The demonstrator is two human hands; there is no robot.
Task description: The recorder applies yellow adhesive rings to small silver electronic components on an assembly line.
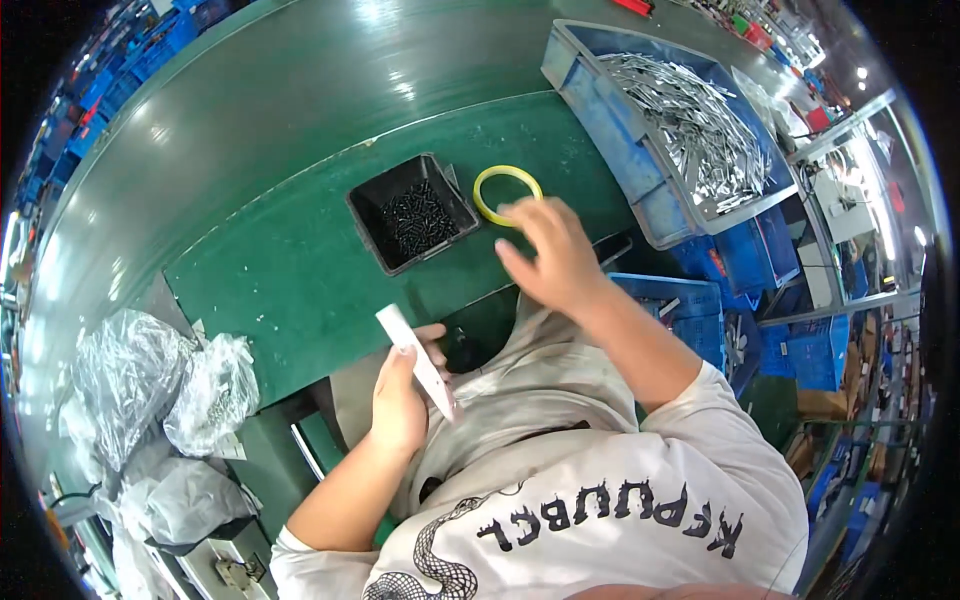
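My left hand (400, 400) is closed around a flat white bar-shaped piece (398, 327), held slanting above my lap. Its thumb lies along the piece and the far end sticks out past the fingers. Over the front of the green table, my right hand (556, 255) is raised with thumb and fingers apart, slightly blurred, and nothing shows in it. Its fingertips overlap the lower edge of a roll of yellow tape (508, 170) in this view; whether they touch it I cannot tell. Left of the roll stands a black bin (370, 208) with many small black cylindrical parts (417, 218).
A large blue crate (610, 130) full of thin silvery metal strips (700, 135) stands at the far right. Below it sits a smaller blue basket (690, 295). Clear plastic bags (140, 375) are heaped at the left. Metal shelving (840, 300) lines the right side.
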